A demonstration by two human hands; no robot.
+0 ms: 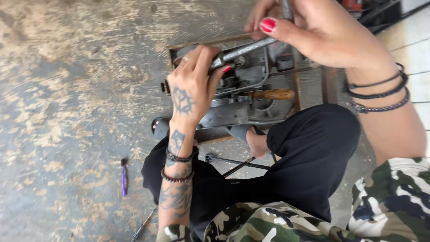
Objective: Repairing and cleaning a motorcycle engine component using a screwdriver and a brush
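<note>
Bracing the grey metal mechanism (242, 96) on the concrete floor (67, 89), your left hand (192, 85) presses it (fingers curled); your right hand (313, 33) grips the long steel bar (248, 48). Next: steady leverage.

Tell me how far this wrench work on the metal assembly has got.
Done: nothing in the view confirms a finished step. In hand: the right hand grips the handle of a long metal wrench, while the left hand presses its head onto the grey metal assembly. Left: unclear; a wooden-handled tool lies on the assembly and a purple tool on the floor, both untouched.
</note>
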